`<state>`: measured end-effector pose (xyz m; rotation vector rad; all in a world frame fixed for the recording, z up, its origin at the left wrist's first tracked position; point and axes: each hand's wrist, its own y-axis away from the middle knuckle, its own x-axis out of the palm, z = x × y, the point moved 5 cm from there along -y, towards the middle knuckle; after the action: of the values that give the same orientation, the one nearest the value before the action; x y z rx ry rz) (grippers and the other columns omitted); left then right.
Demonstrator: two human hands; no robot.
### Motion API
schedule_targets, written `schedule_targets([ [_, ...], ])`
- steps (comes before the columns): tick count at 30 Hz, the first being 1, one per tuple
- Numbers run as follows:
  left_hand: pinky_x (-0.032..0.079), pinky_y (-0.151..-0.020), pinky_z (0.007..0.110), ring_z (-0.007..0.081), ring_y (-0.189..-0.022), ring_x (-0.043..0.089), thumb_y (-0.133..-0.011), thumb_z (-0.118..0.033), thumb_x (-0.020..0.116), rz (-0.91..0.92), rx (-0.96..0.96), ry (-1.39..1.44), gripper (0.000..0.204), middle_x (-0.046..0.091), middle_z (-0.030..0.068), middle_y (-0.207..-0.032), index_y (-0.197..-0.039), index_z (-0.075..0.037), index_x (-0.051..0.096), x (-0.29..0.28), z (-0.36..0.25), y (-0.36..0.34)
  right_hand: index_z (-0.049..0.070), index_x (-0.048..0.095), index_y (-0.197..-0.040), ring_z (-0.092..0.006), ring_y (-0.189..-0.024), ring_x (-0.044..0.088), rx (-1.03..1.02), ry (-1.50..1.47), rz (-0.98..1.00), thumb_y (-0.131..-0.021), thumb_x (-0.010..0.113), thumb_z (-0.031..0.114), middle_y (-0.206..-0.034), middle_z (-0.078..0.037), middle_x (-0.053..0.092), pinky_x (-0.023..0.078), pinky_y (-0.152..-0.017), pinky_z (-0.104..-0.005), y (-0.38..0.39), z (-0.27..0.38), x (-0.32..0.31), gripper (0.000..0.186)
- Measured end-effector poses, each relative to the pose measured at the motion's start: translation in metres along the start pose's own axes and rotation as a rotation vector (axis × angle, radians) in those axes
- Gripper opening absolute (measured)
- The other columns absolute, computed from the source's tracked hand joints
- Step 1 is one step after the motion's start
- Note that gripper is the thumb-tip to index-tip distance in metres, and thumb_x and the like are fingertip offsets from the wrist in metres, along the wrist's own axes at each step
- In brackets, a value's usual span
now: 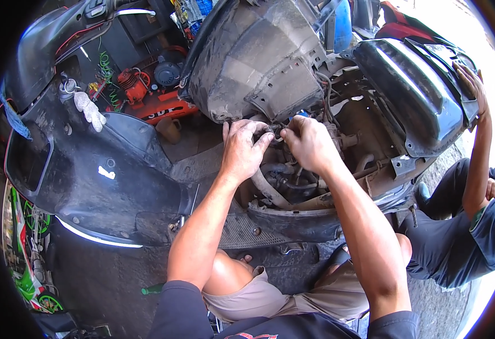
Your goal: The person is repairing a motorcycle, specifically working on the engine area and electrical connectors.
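Observation:
Both my hands meet over the exposed engine bay (301, 179) of a scooter, just below the raised grey underseat storage box (259, 65). My left hand (242, 148) is closed, thumb and fingers pinched around something small and dark. Close by on its right, my right hand (312, 146) pinches too, its fingertips nearly meeting the left thumb. The fingers hide most of what lies between them. A bit of blue shows behind my right fingers. Under my hands run a curved frame tube (270, 195) and dark hoses.
At right, a co-worker's hand (473, 87) rests on the glossy black tail panel (408, 93). The black front shield (112, 166) stands left, a whitish glove (89, 111) on it. Beyond sits a red air compressor (163, 107). The ribbed footboard (239, 233) lies nearer me.

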<state>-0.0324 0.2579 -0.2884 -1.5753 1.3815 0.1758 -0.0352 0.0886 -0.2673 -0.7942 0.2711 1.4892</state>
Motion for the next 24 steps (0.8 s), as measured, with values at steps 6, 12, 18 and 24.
schedule_targets([
  [6,0.014,-0.117,0.066,0.0284,-0.122,0.058,-0.088,-0.019,0.072,0.059,0.021,0.142,0.028,0.07,0.0092,-0.115,-0.113,-0.009,0.069,0.008,-0.012,-0.002,-0.004,0.06,-0.097,-0.0455,-0.087,0.066,-0.18,-0.06,-0.079,-0.091,0.064,0.01,-0.086,-0.027,0.067,0.052,-0.076,-0.0471,0.014,0.013,-0.016,0.016],
  [12,0.011,-0.12,0.065,0.0291,-0.126,0.056,-0.083,-0.018,0.075,0.085,0.05,-0.022,0.041,0.067,0.014,-0.122,-0.123,-0.013,0.068,0.007,-0.017,-0.003,-0.004,0.06,-0.097,-0.0456,-0.083,0.066,-0.121,-0.11,0.0,-0.091,0.063,0.009,-0.083,-0.026,0.066,0.052,-0.073,-0.0458,0.012,0.016,-0.012,0.014],
  [18,0.019,-0.118,0.066,0.0268,-0.115,0.062,-0.084,-0.012,0.071,0.018,0.109,-0.107,0.031,0.071,0.0107,-0.108,-0.114,-0.007,0.069,0.012,-0.031,-0.006,-0.001,0.058,-0.093,-0.0456,-0.087,0.063,-0.3,0.206,-0.022,-0.091,0.06,0.01,-0.087,-0.024,0.065,0.05,-0.077,-0.0517,0.013,0.035,-0.012,0.012],
  [24,0.024,-0.117,0.059,0.0297,-0.106,0.065,-0.083,-0.015,0.072,0.219,-0.012,-0.054,0.021,0.071,0.0118,-0.098,-0.102,-0.005,0.069,0.006,-0.033,-0.012,-0.003,0.061,-0.088,-0.0476,-0.091,0.065,-0.282,0.216,-0.016,-0.091,0.064,0.016,-0.088,-0.031,0.066,0.053,-0.079,-0.0503,-0.026,0.071,-0.029,0.02],
])
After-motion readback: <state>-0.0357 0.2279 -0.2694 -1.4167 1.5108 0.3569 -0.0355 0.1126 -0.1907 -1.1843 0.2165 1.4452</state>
